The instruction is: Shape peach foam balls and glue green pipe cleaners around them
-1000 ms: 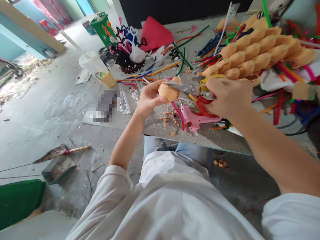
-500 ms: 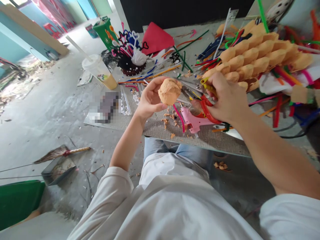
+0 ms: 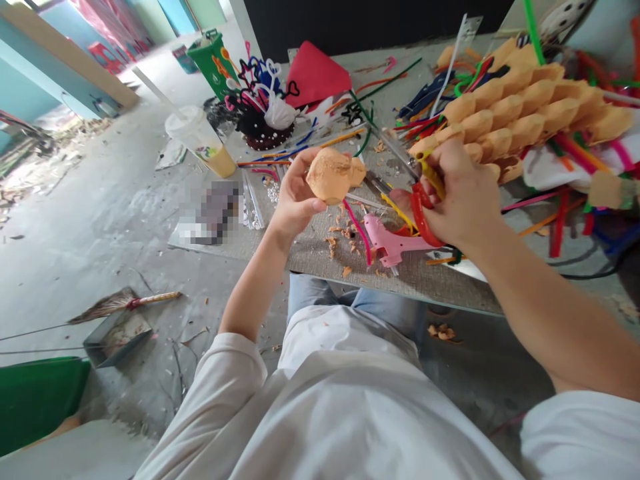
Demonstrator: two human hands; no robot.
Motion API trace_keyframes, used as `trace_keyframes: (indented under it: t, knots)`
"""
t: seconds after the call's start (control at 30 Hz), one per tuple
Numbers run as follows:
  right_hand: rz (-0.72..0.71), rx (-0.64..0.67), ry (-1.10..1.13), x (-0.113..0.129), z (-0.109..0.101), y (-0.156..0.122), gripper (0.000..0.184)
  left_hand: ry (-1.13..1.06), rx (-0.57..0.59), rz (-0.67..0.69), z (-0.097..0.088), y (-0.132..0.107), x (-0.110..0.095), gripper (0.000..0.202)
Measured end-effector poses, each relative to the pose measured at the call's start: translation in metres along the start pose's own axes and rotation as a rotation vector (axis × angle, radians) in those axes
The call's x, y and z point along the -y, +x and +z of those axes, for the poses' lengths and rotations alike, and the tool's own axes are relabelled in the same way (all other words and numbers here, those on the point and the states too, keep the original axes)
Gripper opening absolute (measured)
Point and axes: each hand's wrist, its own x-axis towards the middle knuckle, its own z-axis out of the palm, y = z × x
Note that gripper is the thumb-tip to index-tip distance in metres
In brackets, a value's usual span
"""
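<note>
My left hand (image 3: pixel 296 200) is closed around a rounded tan cup piece (image 3: pixel 327 177) that looks cut from a pulp egg tray. A small flap sticks out from the piece on its right. Scissors (image 3: pixel 424 217) with red and yellow handles are held in my right hand (image 3: pixel 463 193). Their blades stand apart, pointing left, with the lower one close to the flap; whether it touches I cannot tell. Below the scissors a pink glue gun (image 3: pixel 387 239) lies on the table, beside a magenta pipe cleaner (image 3: pixel 359 230) and tan scraps (image 3: pixel 345 240).
A large tan egg tray (image 3: pixel 505 110) lies at the right among pipe cleaners. Further left are a plastic cup (image 3: pixel 200 140) with a straw, a decorated dark pot (image 3: pixel 263 130) and red paper (image 3: pixel 317 73). The table's front edge (image 3: pixel 370 285) runs just before my lap.
The cup piece has turned in my left hand and shifted slightly left, so its side flap now shows. The scissors' blades have spread wider apart.
</note>
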Motion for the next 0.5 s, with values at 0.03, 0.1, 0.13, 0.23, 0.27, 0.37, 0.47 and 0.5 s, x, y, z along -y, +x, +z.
trace_keyframes:
  t: [0.03,0.1,0.13,0.23,0.27,0.37,0.47,0.5]
  knots:
    - [-0.001,-0.023,-0.014,-0.001,0.001,0.000,0.060,0.010,0.001,0.011,0.000,0.000,0.001,0.086]
    - [-0.020,-0.092,-0.093,-0.003,0.003,-0.001,0.059,0.025,0.000,0.021,0.000,0.000,0.002,0.087]
    - [-0.045,-0.117,-0.133,-0.004,0.005,-0.002,0.060,0.028,-0.008,0.015,0.000,0.000,0.002,0.088]
    - [-0.115,-0.169,-0.207,-0.005,0.007,-0.005,0.062,0.028,-0.012,-0.017,0.002,-0.001,0.000,0.085]
    - [-0.126,-0.180,-0.223,-0.005,0.008,-0.005,0.064,0.024,-0.006,-0.024,0.003,-0.002,-0.001,0.083]
    - [-0.138,-0.173,-0.260,-0.002,0.006,-0.006,0.067,-0.012,0.015,-0.038,0.008,-0.002,-0.005,0.073]
    - [-0.142,-0.121,-0.291,0.001,0.004,-0.007,0.067,-0.079,0.020,-0.029,0.011,-0.002,-0.008,0.061]
    - [-0.140,-0.111,-0.304,0.002,0.004,-0.007,0.068,-0.085,0.014,-0.027,0.012,-0.001,-0.008,0.059]
